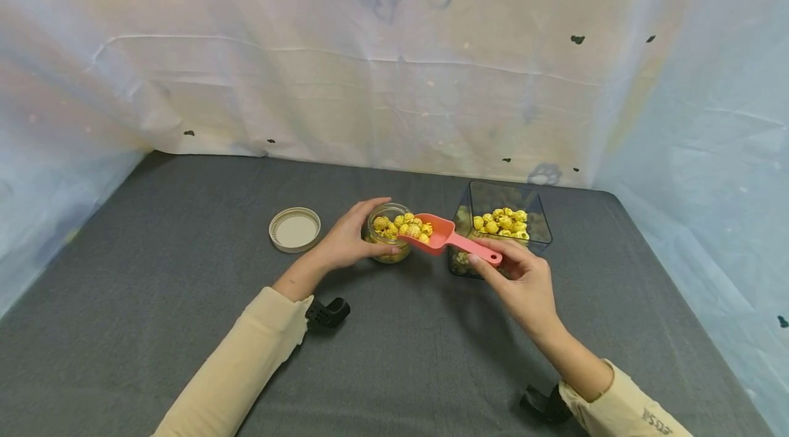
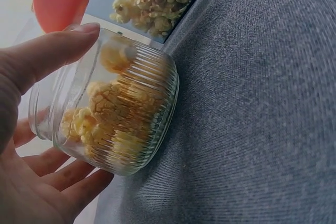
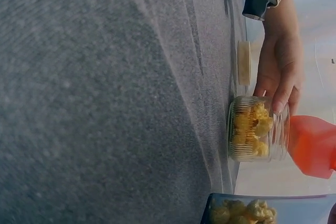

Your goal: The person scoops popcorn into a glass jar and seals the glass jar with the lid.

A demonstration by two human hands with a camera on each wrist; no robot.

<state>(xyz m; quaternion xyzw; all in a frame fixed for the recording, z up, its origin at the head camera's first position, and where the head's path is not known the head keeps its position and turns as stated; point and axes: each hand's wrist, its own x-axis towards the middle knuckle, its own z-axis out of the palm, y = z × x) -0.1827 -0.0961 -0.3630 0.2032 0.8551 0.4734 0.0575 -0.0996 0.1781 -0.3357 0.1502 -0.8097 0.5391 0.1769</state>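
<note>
On the grey cloth stands a ribbed glass jar (image 1: pixel 390 258), upright and partly filled with yellow popcorn (image 2: pixel 113 103). My left hand (image 1: pixel 345 240) grips it from the left, thumb on the near side and fingers round the far side. My right hand (image 1: pixel 524 281) pinches the handle of a coral-red scoop (image 1: pixel 441 234). The scoop carries several popcorn pieces, and its front edge lies over the jar's mouth. Just behind my right hand, a clear dark-tinted rectangular container (image 1: pixel 538 221) holds more popcorn (image 1: pixel 504 222).
A round jar lid (image 1: pixel 295 229) with a pale inner face lies left of my left hand. The grey cloth (image 1: pixel 394 355) covers the table. Pale patterned sheeting (image 1: pixel 345 81) hangs behind and at both sides. Each wrist wears a black camera mount (image 1: pixel 328 312).
</note>
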